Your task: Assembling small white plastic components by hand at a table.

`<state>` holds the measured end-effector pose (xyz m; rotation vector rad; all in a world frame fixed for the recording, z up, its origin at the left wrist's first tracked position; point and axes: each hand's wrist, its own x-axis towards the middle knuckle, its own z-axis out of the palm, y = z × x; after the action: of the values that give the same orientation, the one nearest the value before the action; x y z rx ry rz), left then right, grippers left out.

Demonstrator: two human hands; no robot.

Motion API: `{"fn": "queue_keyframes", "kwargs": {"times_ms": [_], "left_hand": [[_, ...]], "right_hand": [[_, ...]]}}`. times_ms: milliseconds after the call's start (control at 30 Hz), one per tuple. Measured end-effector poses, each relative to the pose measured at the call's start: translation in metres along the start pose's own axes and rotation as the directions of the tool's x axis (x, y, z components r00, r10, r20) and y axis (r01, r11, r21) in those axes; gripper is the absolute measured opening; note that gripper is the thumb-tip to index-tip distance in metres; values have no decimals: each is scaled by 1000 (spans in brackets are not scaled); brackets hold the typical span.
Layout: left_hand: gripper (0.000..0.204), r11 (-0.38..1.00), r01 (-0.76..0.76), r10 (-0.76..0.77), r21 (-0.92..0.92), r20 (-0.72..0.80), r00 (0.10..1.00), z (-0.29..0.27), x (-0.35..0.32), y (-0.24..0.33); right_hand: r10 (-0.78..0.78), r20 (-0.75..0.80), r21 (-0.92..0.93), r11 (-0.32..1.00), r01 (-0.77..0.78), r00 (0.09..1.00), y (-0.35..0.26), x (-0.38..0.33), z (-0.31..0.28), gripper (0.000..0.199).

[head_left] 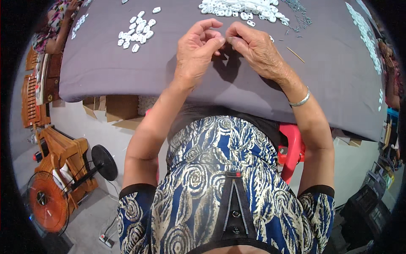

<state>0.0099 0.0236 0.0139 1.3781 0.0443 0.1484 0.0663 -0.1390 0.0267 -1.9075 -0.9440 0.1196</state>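
Note:
Over the grey cloth, my left hand (196,51) and my right hand (256,46) meet almost fingertip to fingertip. The fingers of both are curled into a pinch, and whatever sits between them is hidden or too small to name. A large heap of small white plastic pieces (237,7) lies just beyond my hands. Off to the left is a smaller group of oval white pieces with holes (137,30). Many tiny grey screw-like pins (301,17) are scattered to the right of the heap. A thin yellowish stick (295,55) rests right of my right hand.
The grey-covered table (127,76) curves along in front of me. More white pieces (366,36) line its right side. Other people's arms (61,40) show at the left edge. An orange fan (48,202) stands low on the left, and a cardboard box (122,108) is under the table.

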Motion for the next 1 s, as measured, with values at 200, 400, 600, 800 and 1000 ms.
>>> {"fn": "queue_keyframes", "kwargs": {"times_ms": [200, 400, 600, 800, 1000], "left_hand": [[29, 987, 112, -105, -116, 66, 992, -4, 2, 4], [29, 954, 214, -185, -211, 150, 971, -5, 1, 9], [31, 934, 232, -181, -270, 201, 963, -5, 2, 4], [32, 927, 240, -189, -289, 194, 963, 0, -2, 2], [30, 932, 212, -170, -294, 163, 972, 5, -4, 0]], "right_hand": [[30, 42, 70, 997, -32, 999, -2, -1, -1, 14], [66, 38, 87, 994, -69, 997, 0, -2, 0, 19], [109, 42, 115, 987, -113, 993, -4, -2, -1, 22], [103, 28, 110, 988, -105, 994, -6, -3, -2, 27], [135, -11, 176, 976, -131, 991, -2, -4, 1, 28]]}}
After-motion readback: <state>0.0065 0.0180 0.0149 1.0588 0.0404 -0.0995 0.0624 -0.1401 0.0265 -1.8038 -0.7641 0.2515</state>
